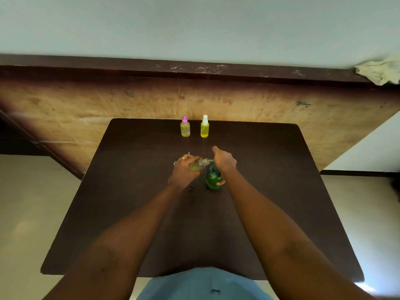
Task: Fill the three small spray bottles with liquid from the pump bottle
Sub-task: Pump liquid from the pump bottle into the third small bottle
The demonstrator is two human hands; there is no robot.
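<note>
- Our left hand (185, 169) is wrapped round the third small spray bottle (196, 166). The bottle is tipped almost on its side, with its open neck pointing right toward the nozzle (211, 161), and it looks partly filled with yellow-green liquid. At this tilt we judge that liquid could run back out of the neck if we tip further or overfill.
- Our right hand (224, 163) sits just to the right of that grip, on top of the pump bottle (213, 179). The palm is over the pump head and one digit is hooked round the green body. A hard or crooked press could swing the nozzle off the narrow neck, and the shot would land on the table (151, 213) under the grip.
- The small bottle's aim depends on the left hand alone, so any wobble there is our likeliest cause of a miss.
- Just left of the left hand shows a small pale thing (175, 163), perhaps the removed spray top. We cannot tell whether the fingers hold it or it lies loose. If it is loose, a nudge could send it rolling.
- Well beyond both grips, near the table's far edge, the pink-capped bottle (185, 127) and the white-capped bottle (204, 127) stand upright. Both are capped and full of yellow liquid, and we judge them safe from any spill here.
</note>
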